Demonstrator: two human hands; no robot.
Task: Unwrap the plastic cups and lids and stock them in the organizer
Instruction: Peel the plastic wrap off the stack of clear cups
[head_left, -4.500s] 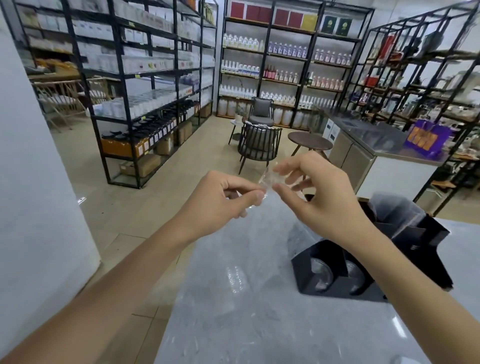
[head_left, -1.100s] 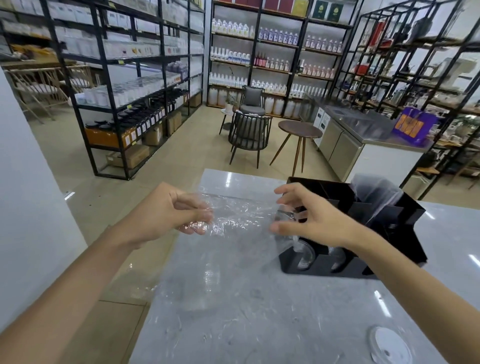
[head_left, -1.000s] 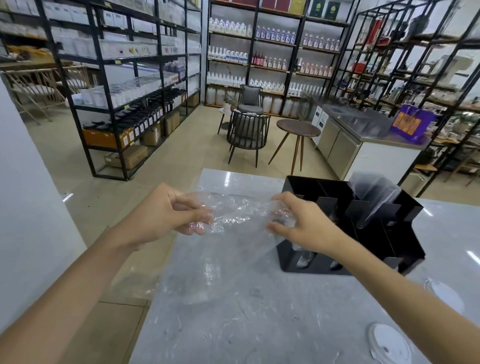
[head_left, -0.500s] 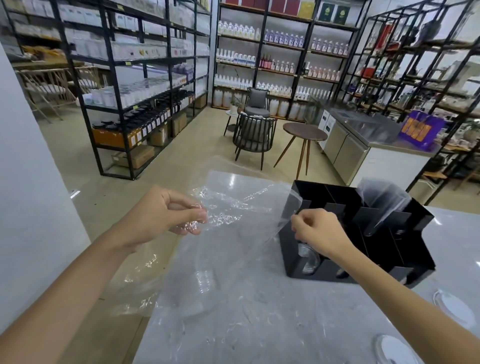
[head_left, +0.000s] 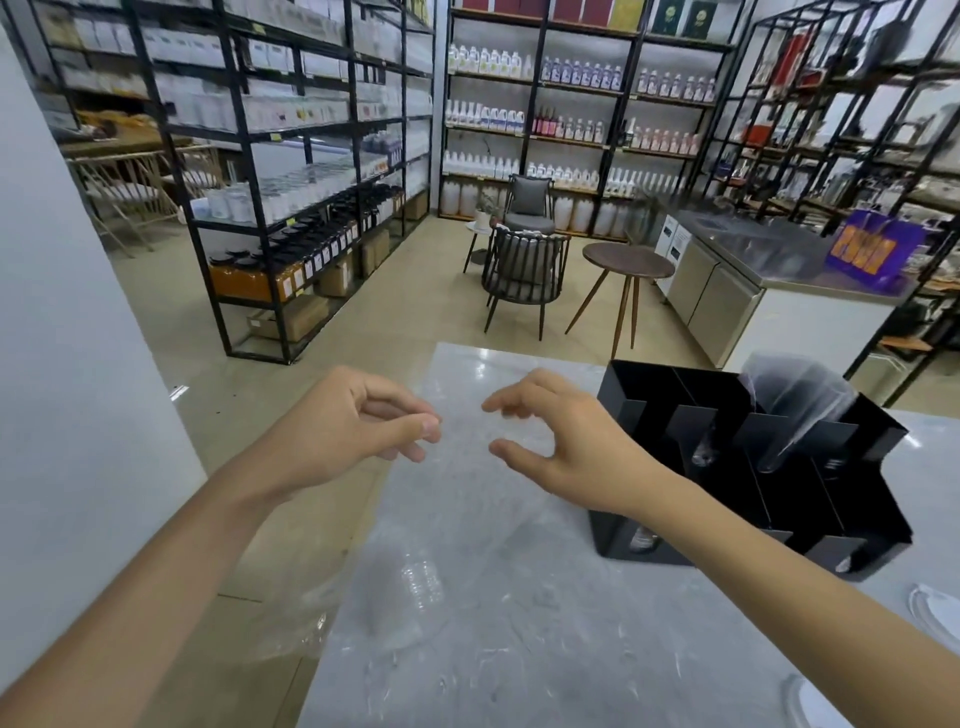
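Both hands are raised over the near left part of the pale grey marble-patterned countertop (head_left: 545, 623). The left hand (head_left: 343, 431) has thumb and forefinger pinched together; a thin clear plastic wrap (head_left: 374, 582) hangs below it, draping over the counter's left edge, though whether the pinch actually holds the film cannot be told. The right hand (head_left: 561, 441) is open, fingers curled and spread with a gap between thumb and forefinger, holding nothing visible. The black compartmented plastic organizer (head_left: 675, 415) stands on the counter just right of the right hand. Clear plastic cups (head_left: 795, 410) lean tilted in its rear right compartment, and other clear pieces show in lower slots. A white round lid (head_left: 935, 610) lies flat on the counter at the right edge, well apart from the hands
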